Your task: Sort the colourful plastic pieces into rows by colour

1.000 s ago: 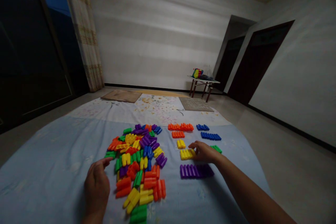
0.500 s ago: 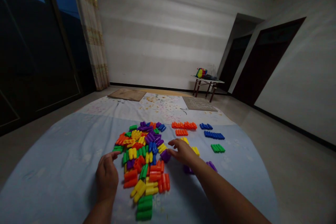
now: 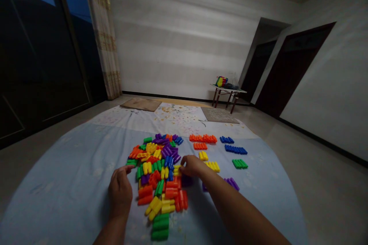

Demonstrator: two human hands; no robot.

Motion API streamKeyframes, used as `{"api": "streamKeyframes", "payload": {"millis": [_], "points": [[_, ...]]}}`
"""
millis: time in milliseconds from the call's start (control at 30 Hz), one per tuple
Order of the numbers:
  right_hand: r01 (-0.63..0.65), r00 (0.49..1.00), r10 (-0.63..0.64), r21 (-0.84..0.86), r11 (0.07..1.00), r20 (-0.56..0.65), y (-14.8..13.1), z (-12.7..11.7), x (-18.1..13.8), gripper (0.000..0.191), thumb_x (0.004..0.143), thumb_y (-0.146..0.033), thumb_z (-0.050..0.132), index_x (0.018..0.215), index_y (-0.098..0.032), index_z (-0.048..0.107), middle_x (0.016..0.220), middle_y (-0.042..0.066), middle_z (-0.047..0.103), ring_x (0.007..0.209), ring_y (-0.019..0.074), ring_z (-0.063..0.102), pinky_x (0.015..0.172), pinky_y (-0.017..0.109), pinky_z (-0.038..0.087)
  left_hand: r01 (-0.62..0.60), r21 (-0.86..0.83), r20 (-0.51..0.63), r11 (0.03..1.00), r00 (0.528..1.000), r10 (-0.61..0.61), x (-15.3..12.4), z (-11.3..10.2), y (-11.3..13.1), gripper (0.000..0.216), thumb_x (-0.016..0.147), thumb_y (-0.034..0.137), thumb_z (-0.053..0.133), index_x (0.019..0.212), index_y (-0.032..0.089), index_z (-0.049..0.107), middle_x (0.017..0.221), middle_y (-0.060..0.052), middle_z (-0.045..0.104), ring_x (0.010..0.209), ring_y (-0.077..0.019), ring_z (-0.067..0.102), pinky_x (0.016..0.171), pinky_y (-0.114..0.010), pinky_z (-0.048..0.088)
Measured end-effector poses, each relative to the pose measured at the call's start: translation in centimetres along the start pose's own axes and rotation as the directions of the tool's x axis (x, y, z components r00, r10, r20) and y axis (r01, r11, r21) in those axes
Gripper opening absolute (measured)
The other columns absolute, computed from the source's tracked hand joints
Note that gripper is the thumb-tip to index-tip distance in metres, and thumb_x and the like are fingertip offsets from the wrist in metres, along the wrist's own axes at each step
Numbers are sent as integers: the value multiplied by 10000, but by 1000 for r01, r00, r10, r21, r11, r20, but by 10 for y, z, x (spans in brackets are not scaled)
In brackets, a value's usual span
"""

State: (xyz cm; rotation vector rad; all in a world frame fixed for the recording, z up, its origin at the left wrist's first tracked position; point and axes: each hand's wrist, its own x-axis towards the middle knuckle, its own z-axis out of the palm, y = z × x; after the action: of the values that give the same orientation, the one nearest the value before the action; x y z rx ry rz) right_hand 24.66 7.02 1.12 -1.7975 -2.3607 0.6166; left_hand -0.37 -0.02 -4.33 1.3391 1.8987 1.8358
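A heap of plastic tube-shaped building blocks in several colours lies on the cloth between my hands. My right hand [image 3: 192, 166] reaches in at the heap's right side, its thumb and fingertips closed on a yellow block [image 3: 176, 170]. Under that hand a purple block [image 3: 186, 180] is partly hidden. To the left of the heap, my left hand [image 3: 120, 185] rests with fingers loosely bent, holding nothing; its fingertips are close to a green block [image 3: 131, 162]. Blue blocks [image 3: 169, 162] and orange blocks [image 3: 171, 192] lie around the yellow one.
Right of the heap are single-colour groups: orange blocks [image 3: 202, 138], blue blocks [image 3: 235, 149], green blocks [image 3: 240, 164], yellow blocks [image 3: 212, 166] and purple blocks [image 3: 231, 183], the last partly behind my right forearm. Two flat boards [image 3: 140, 104] lie at the far edge. A small table [image 3: 230, 90] stands beyond.
My right hand has moved slightly down and closed its fingers on the yellow block. The purple block now lies lower, under the hand. My left hand has barely moved; the view has shifted slightly.
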Motion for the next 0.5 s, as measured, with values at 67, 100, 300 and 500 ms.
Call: {"api": "streamKeyframes", "payload": {"millis": [67, 100, 300, 500], "points": [[15, 1000, -15, 1, 1000, 3, 2, -2, -1, 245, 664, -347, 640, 850, -194, 685, 849, 71, 694, 796, 214, 626, 625, 266, 406, -17, 7, 5, 1000, 1000, 17, 0, 0, 0, 343, 801, 384, 282, 803, 209, 578, 834, -44, 599, 822, -193, 567, 821, -351, 460], [27, 1000, -27, 10, 1000, 0, 2, -3, -2, 237, 653, -349, 657, 830, -193, 682, 834, 61, 691, 777, 204, 619, 611, 258, 398, -26, 11, 9, 1000, 1000, 26, 0, 0, -1, 340, 798, 382, 286, 805, 209, 579, 836, -44, 598, 821, -192, 568, 822, -350, 460], [125, 990, -113, 145, 981, -90, 10, -10, -11, 232, 668, -315, 688, 862, -195, 643, 809, -17, 665, 703, 115, 574, 568, 186, 375, -33, 29, -5, 999, 999, 33, 2, -1, -4, 325, 801, 355, 278, 800, 218, 572, 828, -39, 598, 812, -191, 571, 809, -348, 463], [-15, 934, 92, 220, 975, -346, 73, -37, -14, 226, 812, -279, 499, 959, -153, 614, 806, 24, 659, 724, 142, 595, 613, 222, 418, 13, 16, -9, 1000, 1000, -13, 2, -1, -2, 328, 799, 365, 281, 792, 225, 577, 838, -43, 606, 821, -196, 572, 816, -353, 462]]}}
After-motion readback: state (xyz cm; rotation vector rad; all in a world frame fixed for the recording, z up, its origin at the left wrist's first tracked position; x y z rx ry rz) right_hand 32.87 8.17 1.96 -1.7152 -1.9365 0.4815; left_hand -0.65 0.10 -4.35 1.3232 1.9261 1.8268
